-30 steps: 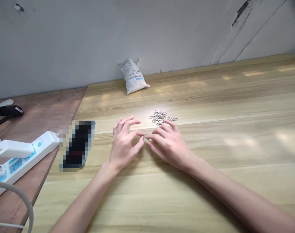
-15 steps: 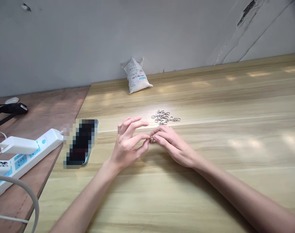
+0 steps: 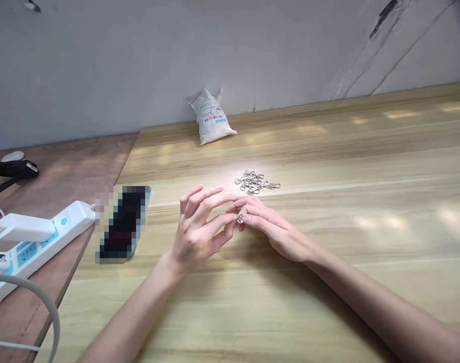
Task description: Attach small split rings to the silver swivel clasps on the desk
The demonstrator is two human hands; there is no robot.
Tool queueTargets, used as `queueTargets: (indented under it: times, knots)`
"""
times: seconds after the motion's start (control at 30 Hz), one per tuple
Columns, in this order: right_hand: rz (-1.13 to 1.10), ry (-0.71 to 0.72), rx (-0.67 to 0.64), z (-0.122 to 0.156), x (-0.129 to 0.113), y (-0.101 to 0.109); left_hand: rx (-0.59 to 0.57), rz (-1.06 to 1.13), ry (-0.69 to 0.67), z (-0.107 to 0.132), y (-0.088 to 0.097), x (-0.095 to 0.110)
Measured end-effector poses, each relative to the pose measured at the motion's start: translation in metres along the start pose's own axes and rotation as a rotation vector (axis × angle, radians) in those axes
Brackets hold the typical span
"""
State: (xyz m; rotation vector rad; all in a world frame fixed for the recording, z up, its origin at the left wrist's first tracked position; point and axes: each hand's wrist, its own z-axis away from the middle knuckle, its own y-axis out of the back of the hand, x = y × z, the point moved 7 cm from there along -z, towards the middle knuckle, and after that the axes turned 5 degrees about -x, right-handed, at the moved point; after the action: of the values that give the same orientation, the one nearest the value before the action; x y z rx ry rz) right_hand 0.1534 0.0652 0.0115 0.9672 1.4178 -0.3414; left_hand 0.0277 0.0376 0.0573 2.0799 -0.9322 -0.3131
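While both forearms reach in across the pale wood-grain table (image 3: pixel 339 307), the left hand (image 3: pixel 197 234) and the right hand (image 3: pixel 277 227) meet at the fingertips just above its surface. The left hand is loosely spread, with its upper fingers lifted and its forefinger and thumb closing toward the centre. The right hand lies flatter, its fingers together and curled down. Between them sits a small silver snap clasp (image 3: pixel 240 219), with the right fingertips on it. The left forefinger and thumb touch it or come just short of it; the view does not settle which.

One clasp is thus in the hands, while many more lie just beyond in a tangled heap of matching clasps (image 3: pixel 251 181), a few trailing off its right side. The fingers partly hide the held clasp, so its open or closed state cannot be told.

Left of the hands lies a pixelated, flat dark object (image 3: pixel 123 224), shaped like a phone. Farther left, on a lower reddish-brown wooden table (image 3: pixel 56 176), are a white power strip (image 3: pixel 52 244) with blue sockets, a white plug (image 3: pixel 25 228) in it and a pale cable (image 3: pixel 33 297). A black item (image 3: pixel 14 169) lies beyond them. At the far edge, a white printed plastic bag (image 3: pixel 210 118) leans against the grey wall (image 3: pixel 101 65).
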Motion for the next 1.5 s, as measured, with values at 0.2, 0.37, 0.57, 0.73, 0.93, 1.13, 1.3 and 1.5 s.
queueTargets:
  times: [0.2, 0.37, 0.57, 0.73, 0.93, 1.13, 1.3, 1.5]
  knots:
    - [0.06, 0.018, -0.024, 0.0, 0.0, 0.001, 0.012, 0.003, 0.018, 0.001, 0.001, -0.003]
    - [0.371, 0.109, -0.029, 0.002, -0.002, 0.005, -0.025, 0.013, 0.016, 0.002, -0.004, -0.003]
    - [0.79, 0.241, 0.069, 0.001, -0.002, 0.008, -0.131, 0.055, 0.059, 0.002, -0.016, -0.01]
    - [0.894, 0.369, 0.244, 0.006, -0.014, 0.014, -0.224, 0.077, 0.115, 0.004, -0.022, -0.015]
    - [0.989, 0.473, 0.208, 0.011, -0.03, -0.005, -0.281, 0.058, 0.073, 0.007, -0.031, -0.011]
    - [0.944, 0.527, 0.134, 0.009, -0.032, -0.025, -0.323, -0.039, 0.147, 0.011, -0.034, -0.028]
    - [0.992, 0.417, 0.002, 0.004, -0.013, -0.025, -0.338, -0.145, 0.182, 0.014, -0.027, -0.05]
    - [0.82, 0.259, -0.116, 0.003, -0.005, -0.008, -0.34, -0.226, 0.173, 0.014, -0.02, -0.062]
